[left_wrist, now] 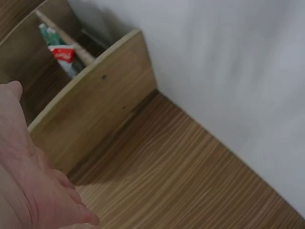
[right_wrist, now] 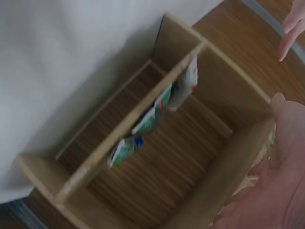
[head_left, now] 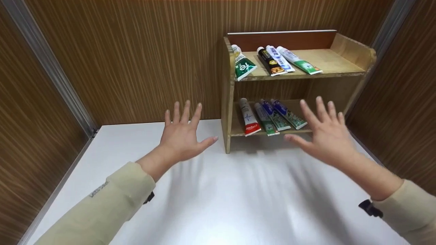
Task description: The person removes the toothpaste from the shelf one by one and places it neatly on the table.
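Note:
My left hand (head_left: 180, 139) is raised over the white table, fingers straight and spread, holding nothing. To the right, my right hand (head_left: 328, 139) is likewise spread, in front of the lower right part of a small two-tier wooden shelf (head_left: 227, 102). On the top tier lie a green-and-white toothpaste tube (head_left: 244, 64), a black one (head_left: 270, 62), a blue-and-white one (head_left: 280, 58) and a white-and-green one (head_left: 299, 61). A red-and-white toothpaste tube (head_left: 249, 117) leads several blue and green tubes (head_left: 276, 114) on the lower tier. Both wrist views show the hands apart from the tubes.
The shelf stands on the white table (head_left: 211, 204) against a brown wood-grain back wall (head_left: 136, 61). Similar side walls (head_left: 37, 119) close in left and right, with grey metal strips (head_left: 56, 68) at the corners. Shadows of the hands fall across the table.

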A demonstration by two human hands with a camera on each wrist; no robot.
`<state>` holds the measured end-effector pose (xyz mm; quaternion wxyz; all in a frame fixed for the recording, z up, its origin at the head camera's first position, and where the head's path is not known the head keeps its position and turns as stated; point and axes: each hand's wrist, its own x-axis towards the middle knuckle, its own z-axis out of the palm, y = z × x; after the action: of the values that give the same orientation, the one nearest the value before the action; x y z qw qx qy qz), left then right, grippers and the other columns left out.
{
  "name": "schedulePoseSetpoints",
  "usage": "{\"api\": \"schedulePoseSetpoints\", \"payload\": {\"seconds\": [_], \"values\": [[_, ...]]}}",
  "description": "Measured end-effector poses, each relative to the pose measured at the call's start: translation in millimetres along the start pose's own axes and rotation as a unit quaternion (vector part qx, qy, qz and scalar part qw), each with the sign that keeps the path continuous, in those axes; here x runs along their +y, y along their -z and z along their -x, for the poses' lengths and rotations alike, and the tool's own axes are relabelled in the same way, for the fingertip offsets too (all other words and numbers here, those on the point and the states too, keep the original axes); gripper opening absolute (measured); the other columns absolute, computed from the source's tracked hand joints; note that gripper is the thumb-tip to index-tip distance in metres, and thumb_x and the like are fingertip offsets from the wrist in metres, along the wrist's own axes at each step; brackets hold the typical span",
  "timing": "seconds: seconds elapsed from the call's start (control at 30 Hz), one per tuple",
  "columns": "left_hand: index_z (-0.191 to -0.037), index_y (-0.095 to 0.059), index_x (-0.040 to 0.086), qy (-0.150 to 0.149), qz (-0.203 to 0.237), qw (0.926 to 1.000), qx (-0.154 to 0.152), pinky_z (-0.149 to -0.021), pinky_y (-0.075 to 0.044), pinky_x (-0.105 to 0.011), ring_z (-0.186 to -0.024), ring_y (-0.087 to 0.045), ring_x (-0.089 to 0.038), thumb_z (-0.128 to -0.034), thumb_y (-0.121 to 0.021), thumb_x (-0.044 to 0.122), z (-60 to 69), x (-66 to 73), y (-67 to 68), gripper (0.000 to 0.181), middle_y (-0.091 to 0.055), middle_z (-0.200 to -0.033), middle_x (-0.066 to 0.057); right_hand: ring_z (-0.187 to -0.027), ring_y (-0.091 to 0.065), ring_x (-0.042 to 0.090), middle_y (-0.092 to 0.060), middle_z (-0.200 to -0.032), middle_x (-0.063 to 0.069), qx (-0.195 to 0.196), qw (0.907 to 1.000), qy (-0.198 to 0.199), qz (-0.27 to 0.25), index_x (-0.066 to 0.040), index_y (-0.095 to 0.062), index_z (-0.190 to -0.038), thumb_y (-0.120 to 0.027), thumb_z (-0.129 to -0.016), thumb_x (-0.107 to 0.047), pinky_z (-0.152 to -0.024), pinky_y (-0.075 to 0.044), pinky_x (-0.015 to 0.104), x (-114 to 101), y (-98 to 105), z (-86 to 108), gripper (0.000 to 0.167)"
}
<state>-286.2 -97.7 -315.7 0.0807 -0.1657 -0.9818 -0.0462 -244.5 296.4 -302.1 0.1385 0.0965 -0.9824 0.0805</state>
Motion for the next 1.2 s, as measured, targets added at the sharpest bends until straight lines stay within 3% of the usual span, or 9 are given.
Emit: {"api": "schedulePoseSetpoints", "payload": {"seconds": [0.27,0.53,0.83,1.2], "values": [[-0.171,0.007,0.023,-0.018,-0.018,0.9989,0.039,-0.127,0.008,-0.062,-0.16,0.014,-0.043,-0.093,-0.038,0.087,-31.8,18.0,43.2,0.111,0.007,-0.178,-0.013,-0.154,0.012,0.059,0.015,-0.173,0.026,0.022,0.999,-0.031,0.024,-0.022,-0.002,-0.172,-0.052,-0.095,-0.081,-0.122,0.005,0.073,35,34,-23.6,0.109],[-0.171,0.009,0.024,-0.029,-0.035,0.9968,0.065,-0.127,0.009,-0.061,-0.161,0.013,-0.042,-0.0949,-0.038,0.085,-61.3,31.1,69.3,0.108,0.007,-0.178,-0.01,-0.154,0.015,0.056,0.014,-0.172,0.029,0.029,0.997,-0.057,0.044,-0.015,-0.004,-0.172,-0.052,-0.094,-0.081,-0.121,0.008,0.073,73,62,-46.0,0.113],[-0.171,0.011,0.023,-0.022,-0.041,0.9954,0.083,-0.128,0.008,-0.06,-0.161,0.013,-0.041,-0.0942,-0.04,0.085,-90.4,41.1,82.3,0.11,0.008,-0.178,-0.01,-0.154,0.02,0.054,0.021,-0.17,0.028,0.014,0.9951,-0.071,0.067,-0.013,-0.001,-0.171,-0.054,-0.092,-0.082,-0.121,0.01,0.072,102,81,-71.7,0.117],[-0.171,0.01,0.023,-0.031,-0.036,0.9937,0.101,-0.128,0.005,-0.059,-0.161,0.012,-0.04,-0.0904,-0.048,0.086,-121.6,60.4,83.2,0.118,0.012,-0.178,-0.006,-0.153,0.019,0.055,0.023,-0.17,0.027,0.004,0.9951,-0.069,0.071,-0.012,0.0,-0.171,-0.057,-0.092,-0.08,-0.122,0.008,0.07,128,87,-98.7,0.118]]}}
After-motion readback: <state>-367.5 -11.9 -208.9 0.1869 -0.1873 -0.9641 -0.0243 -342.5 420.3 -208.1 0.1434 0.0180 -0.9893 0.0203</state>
